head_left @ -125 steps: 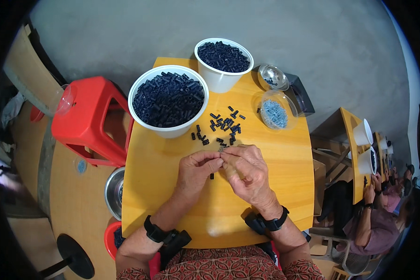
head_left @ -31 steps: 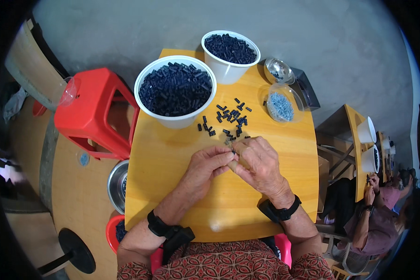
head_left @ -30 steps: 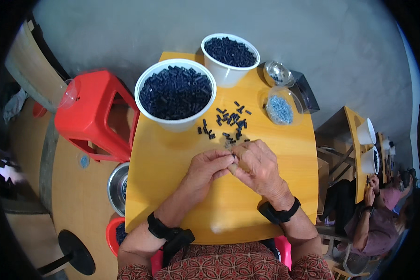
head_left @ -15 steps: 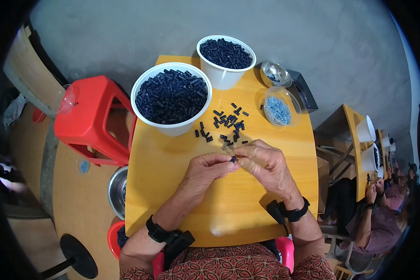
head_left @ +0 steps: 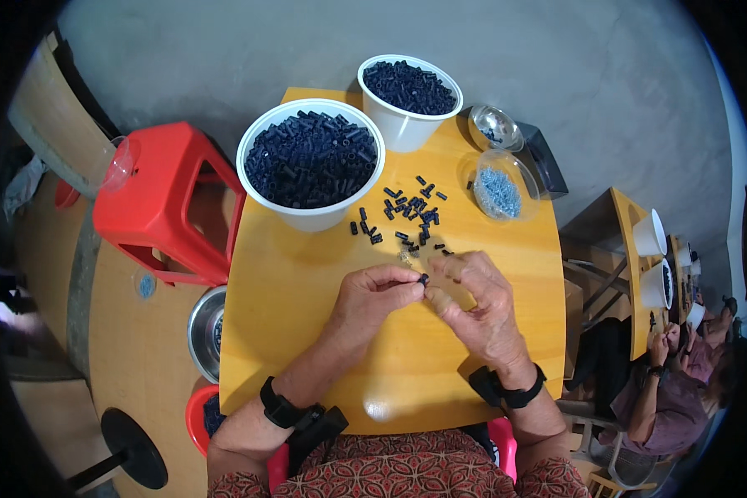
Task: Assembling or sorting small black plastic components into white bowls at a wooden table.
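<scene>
L hand (head_left: 372,296): fingers curled, thumb + forefinger pinched on a small dark plastic piece (head_left: 423,280), over the yellow table (head_left: 299,332)
R hand (head_left: 473,300): fingertips meet the same piece from the other side; whether it grips or only touches, can't tell
Piece: betw both hands' fingertips, just above table, near its middle
Loose pieces (head_left: 411,212): scattered on table just beyond the hands, same dark colour
Big white bowl (head_left: 310,163): full of dark pieces, far L part of table
Smaller white bowl (head_left: 410,93): also full, at far edge, just R of big one
Clear dish (head_left: 498,183): pale blue bits inside, far R
Wrists: black band on each
Red stool (head_left: 168,203): L of table, beside it
Other person (head_left: 672,390): seated at another table to the R, well apart
</scene>
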Motion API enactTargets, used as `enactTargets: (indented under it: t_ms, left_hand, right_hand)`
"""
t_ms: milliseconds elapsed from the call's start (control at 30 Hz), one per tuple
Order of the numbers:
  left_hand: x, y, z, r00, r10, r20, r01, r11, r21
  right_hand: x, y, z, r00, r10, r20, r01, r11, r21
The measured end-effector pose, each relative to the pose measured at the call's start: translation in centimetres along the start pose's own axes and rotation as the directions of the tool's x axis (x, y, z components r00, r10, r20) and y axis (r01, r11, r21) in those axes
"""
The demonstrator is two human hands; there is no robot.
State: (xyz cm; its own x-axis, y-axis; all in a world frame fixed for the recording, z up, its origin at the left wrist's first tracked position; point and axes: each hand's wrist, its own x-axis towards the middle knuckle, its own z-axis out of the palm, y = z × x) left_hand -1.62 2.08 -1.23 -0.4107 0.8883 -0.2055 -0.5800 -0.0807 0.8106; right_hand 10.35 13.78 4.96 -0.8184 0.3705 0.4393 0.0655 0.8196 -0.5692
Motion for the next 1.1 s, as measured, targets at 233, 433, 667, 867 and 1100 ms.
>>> enactTargets:
  t_ms: [233, 433, 667, 867, 1100]
  left_hand:
    - [-0.3, 0.5, 0.3, 0.997, -0.065, 0.032, 0.065, 0.998, -0.015]
    - [-0.5, 1.3, 0.4, 0.991, -0.130, -0.009, 0.130, 0.991, -0.022]
    - [-0.3, 0.5, -0.2, 0.994, -0.091, 0.052, 0.088, 0.994, 0.058]
    - [-0.1, -0.4, -0.2, 1.000, 0.003, 0.020, -0.005, 0.997, 0.078]
    - [-0.2, -0.1, 0.3, 1.000, 0.021, -0.004, -0.020, 0.984, 0.177]
  right_hand:
    - [0.1, 0.4, -0.4, 0.965, -0.219, 0.141, 0.251, 0.925, -0.284]
    - [-0.1, 0.5, -0.2, 0.970, -0.220, 0.099, 0.238, 0.936, -0.260]
    - [-0.2, 0.7, 0.4, 0.967, -0.236, 0.097, 0.253, 0.936, -0.244]
    - [-0.2, 1.1, 0.8, 0.961, -0.256, 0.102, 0.274, 0.930, -0.245]
    - [-0.4, 0.8, 0.7, 0.942, -0.303, 0.147, 0.334, 0.898, -0.288]
